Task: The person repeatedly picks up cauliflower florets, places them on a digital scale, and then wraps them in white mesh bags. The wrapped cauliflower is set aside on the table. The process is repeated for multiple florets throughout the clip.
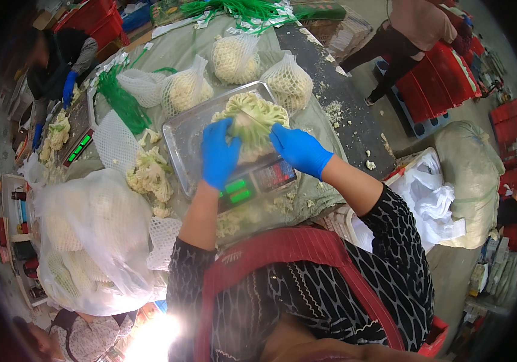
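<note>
A cauliflower head (250,124) lies stem side up over the metal pan of a weighing scale (186,140). My blue-gloved left hand (219,156) holds its left edge, thumb spread from the fingers. At its right edge, my right hand (302,150), also in a blue glove, has its fingertips pinched together against it. A thin line crosses the stem; what it is, I cannot tell. Below my hands glows the scale's green display (236,191). Behind the pan sit cauliflowers in white foam nets (236,61), with another netted one (287,86) at the right.
Loose cauliflower pieces (152,174) and an empty foam net (116,140) lie left of the scale. Nearer stands a clear plastic bag (98,240) of netted heads. Green tag ties (122,99) lie beyond. A co-worker's gloved hand (69,88) is by a second scale (79,147).
</note>
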### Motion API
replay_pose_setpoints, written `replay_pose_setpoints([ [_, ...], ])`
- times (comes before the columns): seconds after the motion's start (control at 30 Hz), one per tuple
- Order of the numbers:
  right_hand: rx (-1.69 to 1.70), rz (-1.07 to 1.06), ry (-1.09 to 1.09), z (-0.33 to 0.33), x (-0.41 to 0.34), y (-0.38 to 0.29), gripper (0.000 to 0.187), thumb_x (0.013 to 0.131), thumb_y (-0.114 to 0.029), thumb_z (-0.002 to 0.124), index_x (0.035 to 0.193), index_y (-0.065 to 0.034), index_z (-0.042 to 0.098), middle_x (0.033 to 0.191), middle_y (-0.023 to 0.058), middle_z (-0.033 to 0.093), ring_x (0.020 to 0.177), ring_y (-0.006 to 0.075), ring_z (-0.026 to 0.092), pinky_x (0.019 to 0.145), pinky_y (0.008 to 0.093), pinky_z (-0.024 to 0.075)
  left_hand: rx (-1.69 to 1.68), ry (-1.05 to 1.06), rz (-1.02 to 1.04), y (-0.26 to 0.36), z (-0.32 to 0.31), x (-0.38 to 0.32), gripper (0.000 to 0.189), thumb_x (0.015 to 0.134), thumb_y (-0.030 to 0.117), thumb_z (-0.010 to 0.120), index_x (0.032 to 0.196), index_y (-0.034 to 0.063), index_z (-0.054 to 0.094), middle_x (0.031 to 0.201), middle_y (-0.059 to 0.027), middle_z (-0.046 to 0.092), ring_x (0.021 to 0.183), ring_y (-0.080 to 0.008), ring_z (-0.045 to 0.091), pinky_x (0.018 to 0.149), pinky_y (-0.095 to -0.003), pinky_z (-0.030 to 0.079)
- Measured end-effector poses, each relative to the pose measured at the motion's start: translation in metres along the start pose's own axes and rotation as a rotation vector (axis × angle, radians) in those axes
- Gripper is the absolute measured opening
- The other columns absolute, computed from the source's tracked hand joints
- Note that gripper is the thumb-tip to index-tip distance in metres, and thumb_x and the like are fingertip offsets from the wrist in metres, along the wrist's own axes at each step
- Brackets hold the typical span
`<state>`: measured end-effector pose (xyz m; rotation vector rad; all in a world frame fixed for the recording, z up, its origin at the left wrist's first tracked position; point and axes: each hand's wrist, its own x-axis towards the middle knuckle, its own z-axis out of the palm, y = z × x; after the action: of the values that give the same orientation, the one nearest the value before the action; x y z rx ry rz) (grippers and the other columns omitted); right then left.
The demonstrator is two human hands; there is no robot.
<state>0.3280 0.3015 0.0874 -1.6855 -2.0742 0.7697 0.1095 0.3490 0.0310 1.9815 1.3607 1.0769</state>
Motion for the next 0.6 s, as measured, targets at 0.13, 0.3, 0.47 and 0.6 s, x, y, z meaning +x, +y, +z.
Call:
replay_pose_setpoints([
  [0.13, -0.006, 0.01, -0.065, 0.002, 0.017, 0.006, 0.026, 0.102, -0.029, 0.045, 0.107, -0.0041, 0.05, 0.096, 0.0289, 0.064, 0.088, 0.0503, 0.061, 0.074, 0.0578, 0.0472, 0.043, -0.024, 0.049, 0.001, 0.0, 0.001, 0.042, 0.081, 0.007, 0.067, 0.122, 0.0028, 0.059, 0.118, -0.0202, 0.059, 0.116, -0.039, 0.051, 0.099, -0.0468, 0.043],
  [0.3, -0.029, -0.027, -0.161, -0.001, 0.024, 0.013, 0.027, 0.101, -0.028, 0.044, 0.106, -0.003, 0.052, 0.095, 0.0287, 0.064, 0.088, 0.05, 0.061, 0.076, 0.0558, 0.0479, 0.033, -0.025, 0.034, 0.001, -0.001, 0.003, 0.04, 0.081, 0.007, 0.066, 0.121, 0.0055, 0.061, 0.115, -0.0184, 0.062, 0.113, -0.039, 0.054, 0.096, -0.0469, 0.045],
  [0.47, -0.039, -0.087, -0.12, 0.004, 0.025, 0.025, 0.031, 0.101, -0.03, 0.044, 0.103, -0.0006, 0.055, 0.086, 0.0282, 0.066, 0.082, 0.0469, 0.064, 0.072, 0.0542, 0.0502, 0.072, 0.01, 0.05, -0.002, 0.003, 0.003, 0.04, 0.081, 0.008, 0.065, 0.121, 0.0058, 0.061, 0.113, -0.0175, 0.064, 0.112, -0.0392, 0.054, 0.097, -0.0466, 0.045],
  [0.6, 0.045, -0.114, -0.142, 0.016, 0.039, 0.042, 0.036, 0.101, -0.033, 0.042, 0.104, -0.001, 0.057, 0.093, 0.0289, 0.066, 0.089, 0.0476, 0.064, 0.078, 0.0534, 0.0506, 0.046, -0.002, 0.067, -0.004, 0.004, 0.004, 0.04, 0.081, 0.007, 0.065, 0.121, 0.0048, 0.061, 0.112, -0.0192, 0.064, 0.112, -0.04, 0.055, 0.096, -0.0468, 0.045],
])
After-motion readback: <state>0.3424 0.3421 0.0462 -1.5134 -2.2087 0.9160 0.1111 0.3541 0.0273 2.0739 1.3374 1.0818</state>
